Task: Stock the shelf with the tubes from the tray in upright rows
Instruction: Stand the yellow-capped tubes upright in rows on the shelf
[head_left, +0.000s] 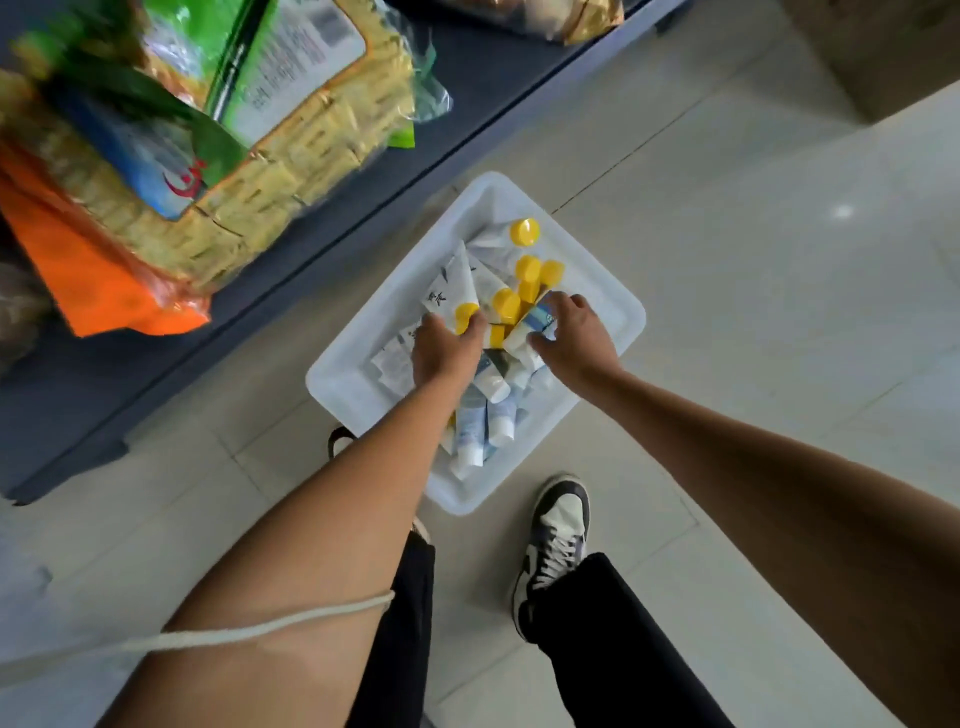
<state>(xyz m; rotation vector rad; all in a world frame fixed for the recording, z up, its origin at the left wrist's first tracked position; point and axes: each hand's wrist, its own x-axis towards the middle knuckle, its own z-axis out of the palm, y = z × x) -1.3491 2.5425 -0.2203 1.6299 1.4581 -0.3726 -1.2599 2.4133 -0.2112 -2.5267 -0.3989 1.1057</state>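
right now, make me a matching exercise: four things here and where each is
Things: 1 white tray; 2 orange packet; 3 right hand; 4 sneaker
Places: a on the grey shelf; b round a blue-banded tube; c on the floor, holding tubes; d on the floor beside the tray
Pairs: 1-c; 2-a; 3-b; 4-d
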